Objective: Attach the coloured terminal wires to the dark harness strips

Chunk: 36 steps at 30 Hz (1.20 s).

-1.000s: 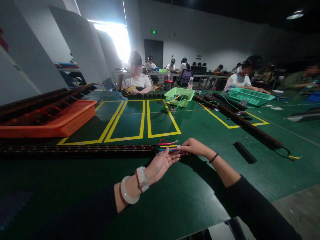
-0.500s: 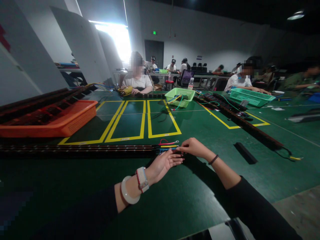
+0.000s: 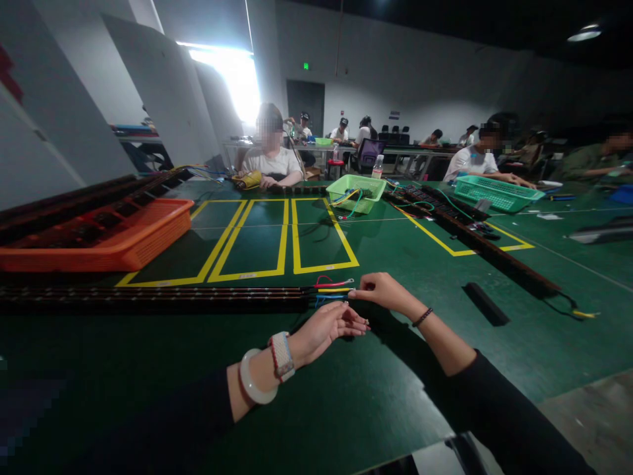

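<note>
At the tips of the wires, your right hand is pinched on them, left hand open beside; best align gently, no tugging.

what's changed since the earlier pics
The left hand has slid slightly toward the wearer and to the right, and its fingers now sit lower beside the blue wires. The right hand stays at the wire ends; its grip is unclear. The orange basket stayed put.
</note>
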Tool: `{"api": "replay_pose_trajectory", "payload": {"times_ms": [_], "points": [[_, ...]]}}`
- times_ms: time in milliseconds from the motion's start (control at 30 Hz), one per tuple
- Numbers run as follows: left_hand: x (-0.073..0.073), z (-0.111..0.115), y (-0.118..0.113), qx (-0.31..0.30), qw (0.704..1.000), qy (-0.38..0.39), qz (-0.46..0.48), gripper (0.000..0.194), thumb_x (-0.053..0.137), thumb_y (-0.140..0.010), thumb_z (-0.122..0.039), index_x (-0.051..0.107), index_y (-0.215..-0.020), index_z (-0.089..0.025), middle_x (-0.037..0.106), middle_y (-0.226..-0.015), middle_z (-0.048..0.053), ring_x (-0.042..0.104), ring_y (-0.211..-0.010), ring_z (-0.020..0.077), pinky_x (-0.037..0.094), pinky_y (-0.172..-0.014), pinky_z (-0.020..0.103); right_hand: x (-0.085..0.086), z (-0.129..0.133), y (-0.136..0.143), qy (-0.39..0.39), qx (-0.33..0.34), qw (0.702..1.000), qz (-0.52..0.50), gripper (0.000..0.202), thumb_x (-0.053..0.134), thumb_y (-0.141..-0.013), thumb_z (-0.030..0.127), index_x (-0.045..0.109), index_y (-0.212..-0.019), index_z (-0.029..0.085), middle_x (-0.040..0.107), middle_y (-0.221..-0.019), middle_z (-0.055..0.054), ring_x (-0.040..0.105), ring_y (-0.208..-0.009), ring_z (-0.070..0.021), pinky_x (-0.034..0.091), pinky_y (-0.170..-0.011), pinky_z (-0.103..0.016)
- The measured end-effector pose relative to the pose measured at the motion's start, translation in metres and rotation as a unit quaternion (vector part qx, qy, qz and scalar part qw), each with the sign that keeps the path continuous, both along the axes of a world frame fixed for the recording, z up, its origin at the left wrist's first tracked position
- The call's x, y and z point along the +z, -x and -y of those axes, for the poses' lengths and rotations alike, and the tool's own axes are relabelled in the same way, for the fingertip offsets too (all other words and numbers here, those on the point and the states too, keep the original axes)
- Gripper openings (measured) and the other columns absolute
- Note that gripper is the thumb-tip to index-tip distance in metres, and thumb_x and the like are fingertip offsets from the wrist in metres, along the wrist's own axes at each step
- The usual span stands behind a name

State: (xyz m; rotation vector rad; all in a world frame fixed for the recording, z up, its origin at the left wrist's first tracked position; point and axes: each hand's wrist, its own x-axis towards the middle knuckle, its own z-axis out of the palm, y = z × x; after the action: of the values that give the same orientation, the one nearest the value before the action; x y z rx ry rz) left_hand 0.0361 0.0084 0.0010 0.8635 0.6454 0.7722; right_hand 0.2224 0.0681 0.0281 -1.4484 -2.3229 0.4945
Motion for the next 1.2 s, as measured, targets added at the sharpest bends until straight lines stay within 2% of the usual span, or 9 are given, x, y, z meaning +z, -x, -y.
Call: {"api": "replay_pose_trajectory", "payload": {"times_ms": [100, 233, 467, 533, 667, 767, 900, 1033, 1200], "points": [[0.001, 0.001, 0.000, -0.002, 1.000, -0.004, -0.004, 0.027, 0.042, -0.091, -0.029, 0.056, -0.086, -0.006, 0.066, -0.095, 0.019, 0.066, -0.086, 0.0213, 0.048, -0.084, 0.036, -0.001, -0.002, 0.000, -0.064, -0.003, 0.994, -0.088, 0.037, 0.062, -0.077, 0.053, 0.060, -0.081, 0.017, 0.057, -0.074, -0.002, 0.049, -0.064, -0.0131, 0.037, -0.057, -0.023], [0.003, 0.003, -0.001, -0.018, 0.999, -0.028, -0.020, 0.028, 0.047, -0.089, -0.032, 0.057, -0.084, -0.007, 0.066, -0.092, 0.017, 0.065, -0.081, 0.0188, 0.048, -0.078, 0.031, -0.009, -0.001, 0.006, -0.108, 0.039, 0.985, -0.126, 0.033, 0.062, -0.081, 0.044, 0.060, -0.102, 0.018, 0.056, -0.093, -0.006, 0.054, -0.085, -0.0174, 0.045, -0.074, -0.029], [0.004, 0.007, -0.003, -0.074, 0.992, -0.087, -0.055, 0.040, 0.056, -0.080, -0.047, 0.058, -0.071, -0.008, 0.064, -0.078, 0.011, 0.061, -0.068, 0.0149, 0.045, -0.064, 0.027, -0.024, 0.002, 0.024, -0.177, 0.107, 0.978, -0.026, 0.053, 0.067, -0.080, 0.039, 0.050, -0.126, 0.021, 0.054, -0.122, -0.010, 0.047, -0.114, -0.0239, 0.036, -0.097, -0.039], [0.004, 0.006, -0.004, -0.080, 0.990, -0.095, -0.061, 0.039, 0.057, -0.079, -0.047, 0.058, -0.073, -0.008, 0.064, -0.077, 0.011, 0.061, -0.068, 0.0150, 0.045, -0.064, 0.027, -0.025, 0.003, 0.030, -0.193, 0.117, 0.974, 0.019, 0.054, 0.068, -0.079, 0.037, 0.050, -0.127, 0.020, 0.058, -0.117, -0.010, 0.051, -0.110, -0.0232, 0.037, -0.095, -0.038], [0.002, 0.005, -0.005, -0.072, 0.992, -0.088, -0.055, 0.035, 0.062, -0.077, -0.043, 0.055, -0.081, -0.009, 0.064, -0.084, 0.011, 0.063, -0.073, 0.0162, 0.046, -0.071, 0.031, -0.019, 0.005, 0.038, -0.231, 0.097, 0.961, 0.113, 0.024, 0.063, -0.084, 0.025, 0.062, -0.107, 0.017, 0.067, -0.092, -0.006, 0.058, -0.087, -0.0201, 0.038, -0.084, -0.034], [0.000, 0.005, -0.006, -0.051, 0.995, -0.071, -0.044, 0.033, 0.063, -0.077, -0.037, 0.052, -0.090, -0.009, 0.063, -0.088, 0.012, 0.064, -0.075, 0.0168, 0.046, -0.074, 0.032, -0.010, 0.006, 0.035, -0.281, 0.074, 0.944, 0.153, 0.010, 0.060, -0.086, 0.023, 0.065, -0.093, 0.018, 0.067, -0.083, -0.005, 0.057, -0.082, -0.0197, 0.035, -0.082, -0.033], [-0.001, 0.007, -0.005, -0.009, 0.998, -0.059, -0.015, 0.036, 0.060, -0.082, -0.031, 0.044, -0.108, -0.012, 0.059, -0.104, 0.013, 0.064, -0.082, 0.0169, 0.046, -0.081, 0.036, 0.004, 0.012, 0.026, -0.329, 0.045, 0.930, 0.159, 0.009, 0.057, -0.088, 0.021, 0.065, -0.091, 0.018, 0.068, -0.083, -0.004, 0.057, -0.081, -0.0191, 0.033, -0.082, -0.033], [0.002, 0.009, -0.004, 0.009, 0.998, -0.063, 0.019, 0.050, 0.055, -0.085, -0.035, 0.035, -0.127, -0.015, 0.050, -0.125, 0.017, 0.061, -0.094, 0.0193, 0.045, -0.091, 0.042, 0.015, 0.029, 0.022, -0.350, 0.041, 0.921, 0.167, 0.012, 0.053, -0.089, 0.023, 0.065, -0.089, 0.017, 0.067, -0.080, -0.005, 0.056, -0.078, -0.0187, 0.032, -0.080, -0.033], [0.002, 0.016, -0.008, 0.024, 0.997, -0.070, 0.039, 0.060, 0.055, -0.086, -0.039, 0.030, -0.138, -0.023, 0.045, -0.133, 0.013, 0.057, -0.108, 0.0217, 0.040, -0.100, 0.045, 0.017, 0.051, 0.022, -0.309, 0.060, 0.928, 0.201, 0.014, 0.056, -0.081, 0.011, 0.065, -0.091, 0.016, 0.066, -0.078, -0.005, 0.056, -0.077, -0.0193, 0.035, -0.077, -0.034]]}}
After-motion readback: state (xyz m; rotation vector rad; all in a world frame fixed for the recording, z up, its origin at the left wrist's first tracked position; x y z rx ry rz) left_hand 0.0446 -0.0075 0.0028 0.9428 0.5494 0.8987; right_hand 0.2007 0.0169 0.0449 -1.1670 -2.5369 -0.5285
